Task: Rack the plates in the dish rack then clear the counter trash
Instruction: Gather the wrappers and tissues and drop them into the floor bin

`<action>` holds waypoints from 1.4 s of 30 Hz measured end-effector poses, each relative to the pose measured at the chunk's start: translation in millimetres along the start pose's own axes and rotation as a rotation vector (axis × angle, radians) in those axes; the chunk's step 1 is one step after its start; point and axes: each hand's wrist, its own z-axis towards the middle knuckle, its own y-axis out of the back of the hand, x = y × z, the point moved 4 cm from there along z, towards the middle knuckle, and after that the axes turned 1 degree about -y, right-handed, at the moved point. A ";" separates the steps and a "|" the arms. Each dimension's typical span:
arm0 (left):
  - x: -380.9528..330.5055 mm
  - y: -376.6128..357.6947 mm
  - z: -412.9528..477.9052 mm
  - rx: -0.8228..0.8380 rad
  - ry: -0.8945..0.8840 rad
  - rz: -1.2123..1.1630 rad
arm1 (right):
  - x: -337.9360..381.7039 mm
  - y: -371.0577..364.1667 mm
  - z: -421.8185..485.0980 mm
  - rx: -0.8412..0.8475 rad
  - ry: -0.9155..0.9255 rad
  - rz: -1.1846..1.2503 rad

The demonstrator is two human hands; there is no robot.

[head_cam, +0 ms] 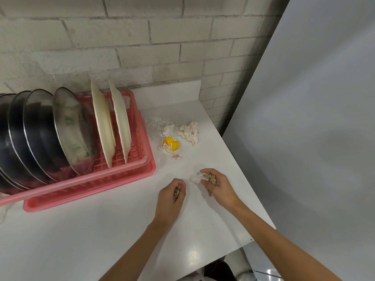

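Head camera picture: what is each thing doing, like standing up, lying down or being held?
Pink plastic dish rack: loaded.
Two cream round plates: upright in it.
Round steel bowls: leaning in it.
Crumpled white tissue: loose on counter.
Yellow wrapper: crumpled.
Left hand: gripping brown scraps.
Right hand: gripping brown scraps.

Left grip (pixel 172 192), right grip (pixel 216 185) — both curled round scraps (pixel 212 178), forearms extended.

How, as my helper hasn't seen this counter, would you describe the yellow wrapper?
Find the pink dish rack on the white counter. Right of it lies trash. The yellow wrapper is the only bright piece; crumpled tissues behind it are white.
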 end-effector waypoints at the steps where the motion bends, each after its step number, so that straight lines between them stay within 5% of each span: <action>1: -0.2 0.4 0.4 -0.004 -0.014 0.011 | -0.7 -0.1 -0.4 -0.005 -0.014 -0.003; 9: -0.1 -0.3 2.0 -0.008 -0.073 0.038 | -1.1 0.1 -18.7 -0.038 -0.113 0.005; 15: -2.6 -2.7 -18.6 -0.026 0.049 -0.070 | -7.7 -4.8 -35.8 0.026 -0.198 0.159; 35: -56.0 -14.9 -224.4 0.110 0.127 -0.106 | -39.1 -20.2 -248.4 0.067 0.050 -0.176; 42: -33.2 4.0 -326.8 0.038 0.170 -0.049 | -74.0 -64.1 -330.3 0.115 0.040 -0.209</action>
